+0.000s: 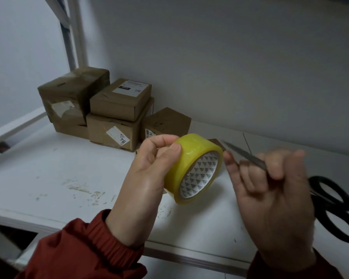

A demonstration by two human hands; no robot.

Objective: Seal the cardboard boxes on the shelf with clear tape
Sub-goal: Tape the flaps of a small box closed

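**Tape roll in left hand, scissors in right, over the shelf**

Left hand point(149, 178): clamped on the tape roll point(197, 170). The thumb presses on the yellowish outer band and the fingers curl over the roll's top edge. The roll is tilted, so its printed white core faces 4 o'clock. It is held above the shelf point(58, 168) near the centre of the view, not resting on it.

Right hand point(270, 202): just beside the roll at its 3 o'clock and blurred by motion. The fingers are curled round the blades of the scissors point(322, 205). The blade tips point to 10 o'clock and pass behind the roll's upper edge. The black handle loops stick out of the hand at 3 to 4 o'clock. One finger reaches toward the roll's rim; I cannot tell whether it touches.

The two hands are close together but apart. Both wrists show red sleeves point(79, 248) with gathered cuffs.

Surface: a white shelf board with scuffs and flaky residue point(83, 188) at 8 o'clock of the hands.

Cardboard boxes point(113, 129): a stacked group at 10 o'clock, at the back of the shelf against the wall point(230, 67). The labelled box point(119, 101) sits on top of a larger one marked 76. A dark taped box point(69, 93) stands to their 9 o'clock. A further box point(165, 121) stands at their 3 o'clock, directly behind the left hand.

Room: plain grey-white wall. A white upright post point(79, 37) rises at 11 o'clock behind the boxes.
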